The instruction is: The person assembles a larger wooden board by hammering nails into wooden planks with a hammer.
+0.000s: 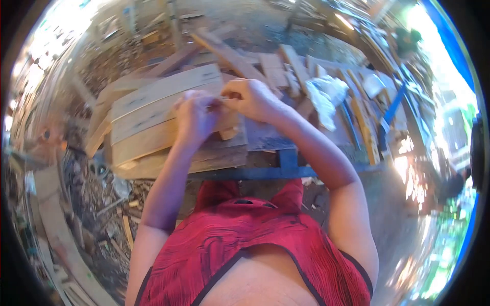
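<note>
Both of my hands are raised close together over a stack of pale wooden boards (148, 115) on a blue-edged table (270, 172). My left hand (195, 116) has its fingers bent in, near the right edge of the boards. My right hand (250, 98) is beside it, thumb and fingers pinched together, almost touching the left fingertips. Something small may be between the fingertips, but blur hides what it is. Below the hands a small wooden block (228, 133) lies on the boards.
Wood pieces (275, 70) lie behind the hands. To the right are a crumpled white plastic bag (326, 97), long wooden strips (363, 127) and a blue-handled saw (393, 109). Scraps cover the ground at left, with long planks (56, 219).
</note>
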Motion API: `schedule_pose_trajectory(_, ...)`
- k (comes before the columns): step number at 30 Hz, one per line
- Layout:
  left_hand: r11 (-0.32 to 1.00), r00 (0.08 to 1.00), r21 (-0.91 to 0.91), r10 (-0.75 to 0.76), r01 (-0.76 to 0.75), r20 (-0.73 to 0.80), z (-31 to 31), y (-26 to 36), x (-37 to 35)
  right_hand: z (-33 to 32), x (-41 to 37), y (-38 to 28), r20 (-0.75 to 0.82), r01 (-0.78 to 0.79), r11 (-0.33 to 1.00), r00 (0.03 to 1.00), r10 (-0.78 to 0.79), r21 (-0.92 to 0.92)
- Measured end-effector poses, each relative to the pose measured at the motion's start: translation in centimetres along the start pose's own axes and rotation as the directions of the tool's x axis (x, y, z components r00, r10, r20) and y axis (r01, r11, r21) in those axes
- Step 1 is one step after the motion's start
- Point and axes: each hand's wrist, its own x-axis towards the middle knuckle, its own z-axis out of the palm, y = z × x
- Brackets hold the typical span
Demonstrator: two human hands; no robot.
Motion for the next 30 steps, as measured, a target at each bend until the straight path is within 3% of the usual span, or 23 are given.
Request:
schedule_pose_trajectory(2, 1.000, 0.999, -0.023, 0.021, -0.020, 0.037, 0.0, 0.5, 0.0, -0.5, -2.0, 0.1, -0.127, 0.096, 0.990, 0.988, -0.082, 0.105)
schedule_pose_trajectory(5, 1.000, 1.000, 0.014, -0.014, 0.014, 0.024, -0.2, 1.0, -0.2, -2.6, -6.8, 0.2, -0.114, 0.040, 0.996, 0.993, -0.031, 0.078)
schedule_pose_trajectory(7, 1.000, 1.000, 0.023, 0.011, -0.010, -0.020, -0.1, 1.0, -0.2, -5.1, -10.3, 2.0, -0.018, -0.138, 0.974, 0.989, 0.144, 0.177)
schedule_pose_trajectory(9, 1.000, 1.000, 0.015, 0.014, -0.014, -0.025, 0.1, 1.1, -0.2, -8.1, -13.1, 5.7, -0.224, -0.296, 0.946, 0.921, 0.319, 0.129)
schedule_pose_trajectory(10, 1.000, 0.999, 0.011, 0.020, -0.019, -0.032, 0.0, 1.1, -0.3, -10.0, -14.8, 10.0, -0.282, -0.516, 0.834, 0.785, 0.552, 0.196)
schedule_pose_trajectory(11, 1.000, 0.999, 0.016, 0.016, -0.016, -0.033, 0.0, 1.1, -0.4, -11.7, -15.9, 12.9, -0.461, -0.480, 0.864, 0.739, 0.492, 0.152)
schedule_pose_trajectory(13, 0.999, 0.999, 0.046, 0.022, -0.021, -0.026, 0.0, 1.1, -0.3, -14.3, -18.9, 19.3, -0.613, -0.655, 0.713, 0.677, 0.407, -0.250)
schedule_pose_trajectory(15, 0.999, 0.999, 0.042, 0.027, -0.025, -0.032, 0.1, 1.2, -0.3, -14.1, -21.4, 24.3, -0.503, -0.735, 0.582, 0.670, 0.546, -0.347)
schedule_pose_trajectory(16, 0.999, 0.999, 0.039, 0.029, -0.028, -0.030, 0.0, 1.1, -0.3, -13.5, -21.4, 23.8, -0.501, -0.729, 0.589, 0.676, 0.540, -0.349)
schedule_pose_trajectory(18, 1.000, 0.999, 0.021, 0.017, -0.017, -0.028, -0.2, 1.3, -0.3, -11.3, -21.7, 22.8, -0.511, -0.782, 0.274, 0.586, 0.629, -0.559)
schedule_pose_trajectory(19, 1.000, 1.000, -0.002, 0.008, -0.008, -0.018, -0.2, 1.4, -0.3, -10.9, -21.5, 23.3, -0.505, -0.777, 0.286, 0.594, 0.626, -0.560)
schedule_pose_trajectory(21, 1.000, 1.000, 0.003, 0.003, -0.003, -0.021, -0.2, 1.4, -0.2, -10.5, -21.5, 24.9, -0.576, -0.829, 0.218, 0.523, 0.628, -0.515)
schedule_pose_trajectory(24, 1.000, 0.999, 0.017, 0.016, -0.015, -0.032, -0.2, 1.2, -0.3, -10.7, -22.1, 26.6, -0.652, -0.838, 0.236, 0.535, 0.537, -0.492)
schedule_pose_trajectory(30, 0.998, 0.995, 0.033, 0.060, -0.057, -0.085, -0.3, 1.2, -0.5, -11.3, -21.5, 27.0, -0.576, -0.844, 0.189, 0.489, 0.655, -0.502)
